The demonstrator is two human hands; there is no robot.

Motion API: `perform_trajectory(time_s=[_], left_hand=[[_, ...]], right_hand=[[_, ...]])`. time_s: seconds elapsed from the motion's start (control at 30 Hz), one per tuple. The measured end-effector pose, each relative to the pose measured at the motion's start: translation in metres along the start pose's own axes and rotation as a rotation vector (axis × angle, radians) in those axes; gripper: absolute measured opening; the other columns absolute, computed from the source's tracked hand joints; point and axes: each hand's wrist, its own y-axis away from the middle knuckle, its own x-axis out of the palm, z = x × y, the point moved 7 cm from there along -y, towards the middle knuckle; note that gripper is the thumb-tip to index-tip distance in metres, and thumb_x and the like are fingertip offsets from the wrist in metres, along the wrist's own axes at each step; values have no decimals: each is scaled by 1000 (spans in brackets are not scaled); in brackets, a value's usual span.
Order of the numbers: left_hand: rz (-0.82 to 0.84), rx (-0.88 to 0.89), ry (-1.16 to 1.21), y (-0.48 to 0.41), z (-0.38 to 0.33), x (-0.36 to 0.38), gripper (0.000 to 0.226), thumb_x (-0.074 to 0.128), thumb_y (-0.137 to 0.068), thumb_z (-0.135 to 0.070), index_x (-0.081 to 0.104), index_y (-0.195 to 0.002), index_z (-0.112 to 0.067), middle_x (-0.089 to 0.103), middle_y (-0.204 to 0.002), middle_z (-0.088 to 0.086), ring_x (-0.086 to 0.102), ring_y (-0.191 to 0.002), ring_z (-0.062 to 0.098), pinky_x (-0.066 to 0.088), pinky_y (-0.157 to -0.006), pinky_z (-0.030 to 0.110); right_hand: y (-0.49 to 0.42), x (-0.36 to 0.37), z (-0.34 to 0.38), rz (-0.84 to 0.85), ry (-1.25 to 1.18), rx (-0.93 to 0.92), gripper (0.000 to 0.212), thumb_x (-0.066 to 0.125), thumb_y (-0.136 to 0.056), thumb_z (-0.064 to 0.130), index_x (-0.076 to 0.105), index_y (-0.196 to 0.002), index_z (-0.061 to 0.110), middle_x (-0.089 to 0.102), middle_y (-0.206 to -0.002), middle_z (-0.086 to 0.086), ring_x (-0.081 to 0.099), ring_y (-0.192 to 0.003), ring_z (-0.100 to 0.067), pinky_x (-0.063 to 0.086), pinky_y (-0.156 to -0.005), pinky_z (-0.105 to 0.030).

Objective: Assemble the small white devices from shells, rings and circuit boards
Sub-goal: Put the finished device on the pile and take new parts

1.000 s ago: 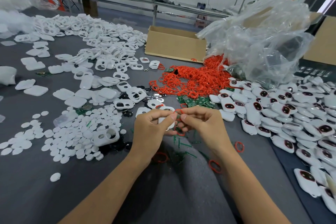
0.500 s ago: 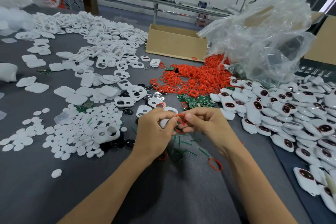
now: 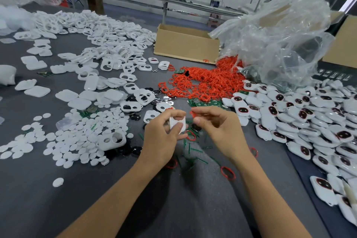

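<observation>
Hundreds of small white discs (image 3: 77,141) lie scattered over the left side of the grey table (image 3: 58,208), with flat closed shell halves (image 3: 38,91) behind them and a wide heap of white shells with cut-out openings (image 3: 108,31) stretching toward the far edge. One two-holed shell (image 3: 112,141) rests on top of the discs, and a few black round parts (image 3: 123,150) lie just beside it. Near the middle, the left hand (image 3: 164,137) holds a single white shell (image 3: 177,123) above the table, fingers curled round its far side and the thumb pressed on its near face. Just to the right, the right hand (image 3: 218,131) pinches a red ring (image 3: 193,113) between thumb and forefinger, the other fingers loosely bent; the ring sits close to the shell's upper corner, though whether they touch cannot be told. Thin green strips (image 3: 193,152) litter the table under and between the hands, and a loose red ring (image 3: 228,173) lies by the right forearm. Beyond the hands sits a big pile of red rings (image 3: 204,81), with green circuit boards (image 3: 204,102) at its near edge and an open cardboard box (image 3: 185,44) behind it. A crumpled clear plastic bag (image 3: 280,40) rises to the right of the box. Along the right side spreads a dense heap of assembled white devices (image 3: 309,118), many showing dark, red-rimmed windows.
</observation>
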Motion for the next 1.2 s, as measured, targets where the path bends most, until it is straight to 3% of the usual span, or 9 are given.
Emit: perform_trajectory(time_s=[0.13,0.27,0.37,0.47,0.6,0.77,1.03,1.2], left_hand=[[76,-55,113,2,1,5,22,59,-90,9,61,-101,-10,71,-100,10,73,-79,24,61,-69,32],[109,-115,240,5,3,10,40,60,-88,12,47,-116,-13,75,-92,9,72,-80,19,60,-68,32],[132,-185,303,6,6,13,40,59,-90,9,54,-125,-11,75,-102,10,73,-89,19,60,-72,29],[169,-205,311,6,7,14,30,58,-92,5,65,-115,-12,75,-104,7,72,-95,20,59,-74,27],[136,-271,392,5,13,11,20,56,-96,-4,68,-111,-10,75,-102,10,73,-86,15,60,-73,31],[155,-356,519,5,17,12,20,53,-96,-8,71,-103,-9,74,-99,14,71,-83,18,61,-75,38],[168,-396,553,9,13,12,21,52,-95,-8,72,-101,-6,73,-90,12,70,-79,17,59,-67,30],[112,-345,462,8,9,8,22,52,-96,-5,73,-91,-8,73,-75,7,70,-65,15,58,-56,26]], right_hand=[[8,12,20,-79,308,-280,24,68,-78,-5,70,-96,11,67,-93,2,62,-84,-9,51,-78,-22],[10,20,20,-86,397,-327,24,65,-77,-8,70,-94,8,67,-95,0,61,-87,-15,51,-80,-34],[9,16,17,-115,391,-317,27,65,-76,-9,71,-96,9,68,-95,1,63,-87,-15,53,-81,-35],[9,15,18,-123,397,-318,28,66,-75,-8,71,-95,10,68,-93,1,63,-84,-11,52,-81,-30],[8,14,18,-133,354,-309,30,67,-73,-11,72,-92,10,69,-91,2,61,-82,-3,51,-78,-18],[7,15,12,-109,206,-211,31,68,-70,-14,74,-89,9,70,-93,1,64,-85,-8,52,-81,-24],[6,12,5,-87,47,-117,28,74,-69,-11,76,-86,10,71,-96,-3,66,-95,-12,50,-87,-26],[6,14,5,-71,-30,-117,31,74,-67,-15,73,-85,11,69,-89,4,65,-85,2,49,-80,-14]])
